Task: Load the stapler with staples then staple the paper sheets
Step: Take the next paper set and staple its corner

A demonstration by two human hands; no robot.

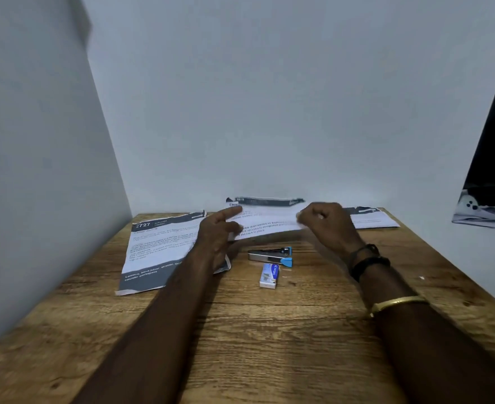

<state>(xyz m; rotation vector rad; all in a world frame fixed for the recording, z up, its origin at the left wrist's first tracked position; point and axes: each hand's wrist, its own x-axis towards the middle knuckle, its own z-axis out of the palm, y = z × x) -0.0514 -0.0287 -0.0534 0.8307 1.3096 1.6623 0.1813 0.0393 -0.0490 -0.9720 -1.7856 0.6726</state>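
Left grip (217, 228) and right grip (325, 225) each pinch an end of one raised paper sheet (269, 221); stapler (269, 254) and staple box (269, 275) lie beneath them on table (269, 330).

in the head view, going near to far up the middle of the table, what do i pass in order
staple box → stapler → paper sheet → wall
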